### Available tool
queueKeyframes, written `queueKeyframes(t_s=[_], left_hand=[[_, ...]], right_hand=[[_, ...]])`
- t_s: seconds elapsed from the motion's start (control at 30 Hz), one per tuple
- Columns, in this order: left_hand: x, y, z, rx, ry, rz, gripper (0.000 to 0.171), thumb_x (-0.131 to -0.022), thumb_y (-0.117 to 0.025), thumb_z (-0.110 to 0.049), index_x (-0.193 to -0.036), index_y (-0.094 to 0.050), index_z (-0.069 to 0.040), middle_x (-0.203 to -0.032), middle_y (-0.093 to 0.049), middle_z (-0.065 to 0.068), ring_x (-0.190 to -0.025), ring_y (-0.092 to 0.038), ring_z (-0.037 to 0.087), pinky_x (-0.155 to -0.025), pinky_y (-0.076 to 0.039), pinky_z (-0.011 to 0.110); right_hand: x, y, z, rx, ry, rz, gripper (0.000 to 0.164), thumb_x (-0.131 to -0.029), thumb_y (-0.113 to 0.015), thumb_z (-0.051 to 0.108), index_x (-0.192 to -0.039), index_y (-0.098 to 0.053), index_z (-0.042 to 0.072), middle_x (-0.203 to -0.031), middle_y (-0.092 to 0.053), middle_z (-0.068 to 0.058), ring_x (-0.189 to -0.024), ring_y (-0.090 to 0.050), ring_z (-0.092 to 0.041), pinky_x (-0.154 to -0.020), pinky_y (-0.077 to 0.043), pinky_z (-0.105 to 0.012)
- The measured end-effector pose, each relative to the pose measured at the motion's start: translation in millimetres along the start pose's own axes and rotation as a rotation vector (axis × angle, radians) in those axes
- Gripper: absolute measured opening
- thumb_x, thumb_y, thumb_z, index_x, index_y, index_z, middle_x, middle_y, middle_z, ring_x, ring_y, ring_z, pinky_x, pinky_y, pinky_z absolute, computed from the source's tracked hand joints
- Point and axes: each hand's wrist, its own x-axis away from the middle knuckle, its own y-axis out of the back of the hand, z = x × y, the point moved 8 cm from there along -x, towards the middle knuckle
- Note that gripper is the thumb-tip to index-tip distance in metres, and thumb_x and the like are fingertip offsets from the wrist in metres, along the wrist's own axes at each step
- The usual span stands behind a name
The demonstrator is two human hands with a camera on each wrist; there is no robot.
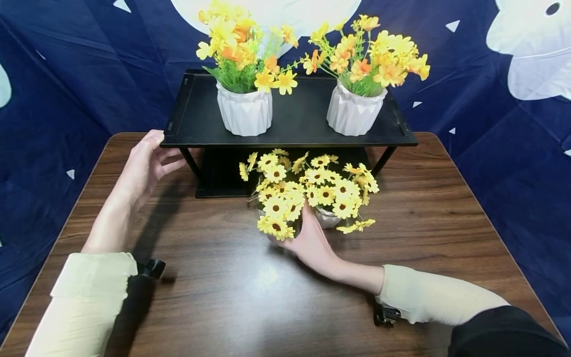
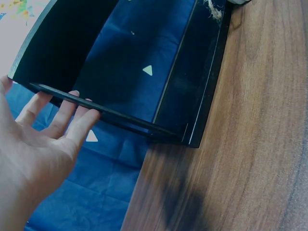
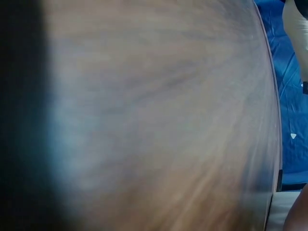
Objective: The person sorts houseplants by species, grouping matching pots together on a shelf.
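Observation:
My left hand (image 1: 142,168) grips the left end of a black two-tier shelf (image 1: 299,119). Its thumb lies at the upper board's corner, and in the left wrist view the fingers (image 2: 62,120) reach around the slim side bar (image 2: 120,115). In front of the lower tier, my right hand (image 1: 314,248) holds a small potted plant with yellow daisy-like flowers (image 1: 276,206); the blooms mostly hide its pot. Close on its right is a matching yellow-flowered plant (image 1: 341,193) in a whitish pot (image 1: 327,218). The right wrist view is blurred and leaves out the grip.
Two white ribbed pots, one on the left (image 1: 245,111) and one on the right (image 1: 355,110), stand on the upper tier with orange and yellow flowers. The shelf is on a brown wooden table (image 1: 214,277). Behind hangs a dark blue patterned cloth (image 1: 446,99).

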Motion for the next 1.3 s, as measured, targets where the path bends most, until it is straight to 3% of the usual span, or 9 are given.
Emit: queueKeyframes(t_s=[0.07,0.17,0.27,0.43,0.67,0.8,0.97,1.17,1.3], left_hand=[[-0.2,0.7,-0.1,-0.001,0.0,-0.005,0.016,-0.105,-0.055,-0.025,-0.113,-0.063,-0.013,-0.113,-0.07,-0.003,-0.102,-0.074,0.014,-0.087,-0.062,0.029],[-0.1,0.6,-0.8,-0.012,0.0,-0.007,0.017,-0.106,-0.055,-0.025,-0.114,-0.063,-0.013,-0.114,-0.069,-0.002,-0.102,-0.073,0.014,-0.088,-0.062,0.029],[0.5,-0.2,-1.8,-0.016,0.002,-0.002,0.018,-0.105,-0.056,-0.026,-0.115,-0.063,-0.013,-0.114,-0.069,-0.002,-0.102,-0.073,0.013,-0.088,-0.062,0.028],[1.9,-0.8,-2.3,-0.006,0.012,-0.003,0.017,-0.105,-0.056,-0.025,-0.114,-0.063,-0.013,-0.114,-0.069,-0.002,-0.102,-0.073,0.013,-0.087,-0.062,0.028],[2.0,-0.5,-2.8,-0.021,0.021,-0.014,0.018,-0.105,-0.057,-0.026,-0.115,-0.063,-0.013,-0.115,-0.069,-0.002,-0.102,-0.073,0.014,-0.087,-0.062,0.028],[1.7,0.0,-2.4,-0.017,0.018,-0.01,0.017,-0.105,-0.056,-0.026,-0.113,-0.063,-0.013,-0.114,-0.069,-0.002,-0.103,-0.073,0.014,-0.087,-0.062,0.028],[1.7,-0.4,-2.1,-0.004,0.01,-0.001,0.016,-0.105,-0.055,-0.025,-0.112,-0.063,-0.013,-0.114,-0.07,-0.002,-0.103,-0.073,0.014,-0.087,-0.062,0.028],[0.7,0.0,-1.3,0.001,0.007,0.004,0.016,-0.105,-0.055,-0.025,-0.111,-0.063,-0.013,-0.112,-0.07,-0.002,-0.103,-0.073,0.014,-0.087,-0.062,0.028],[1.6,-0.8,-1.0,0.007,0.011,0.001,0.015,-0.105,-0.056,-0.025,-0.11,-0.063,-0.012,-0.111,-0.071,-0.002,-0.102,-0.073,0.014,-0.087,-0.062,0.028]], right_hand=[[-3,-2,3,0.015,0.014,-0.026,0.122,-0.076,-0.089,0.01,-0.163,-0.005,0.0,-0.167,-0.027,-0.024,-0.147,-0.043,-0.04,-0.121,-0.039,-0.047],[-6,-5,5,0.002,0.041,-0.05,0.12,-0.071,-0.084,-0.009,-0.163,-0.007,0.0,-0.166,-0.029,-0.024,-0.149,-0.041,-0.04,-0.123,-0.036,-0.046],[-7,-7,7,0.021,0.079,-0.075,0.115,-0.07,-0.078,-0.015,-0.161,-0.009,-0.003,-0.164,-0.031,-0.026,-0.15,-0.037,-0.043,-0.127,-0.028,-0.049],[-5,-11,6,0.004,0.06,-0.08,0.111,-0.07,-0.067,-0.021,-0.16,-0.004,-0.007,-0.166,-0.021,-0.032,-0.139,-0.044,-0.049,-0.123,-0.034,-0.056],[-5,-13,4,0.001,0.001,-0.074,0.11,-0.071,-0.064,-0.021,-0.16,-0.001,-0.008,-0.165,-0.022,-0.034,-0.108,-0.057,-0.041,-0.101,-0.054,-0.055],[-4,-13,3,-0.014,-0.037,-0.073,0.108,-0.072,-0.063,-0.021,-0.16,0.0,-0.009,-0.167,-0.017,-0.033,-0.127,-0.051,-0.048,-0.114,-0.045,-0.056],[-4,-13,3,-0.029,-0.053,-0.087,0.107,-0.071,-0.061,-0.023,-0.16,-0.002,-0.01,-0.169,-0.011,-0.031,-0.155,-0.022,-0.049,-0.128,-0.021,-0.055],[-6,-10,8,-0.021,0.021,-0.161,0.108,-0.063,-0.059,-0.027,-0.159,-0.014,-0.008,-0.163,-0.031,-0.03,-0.149,-0.034,-0.046,-0.128,-0.024,-0.053],[-7,-9,9,-0.022,0.056,-0.196,0.11,-0.06,-0.057,-0.029,-0.16,-0.017,-0.004,-0.16,-0.037,-0.026,-0.135,-0.049,-0.042,-0.128,-0.026,-0.048]])
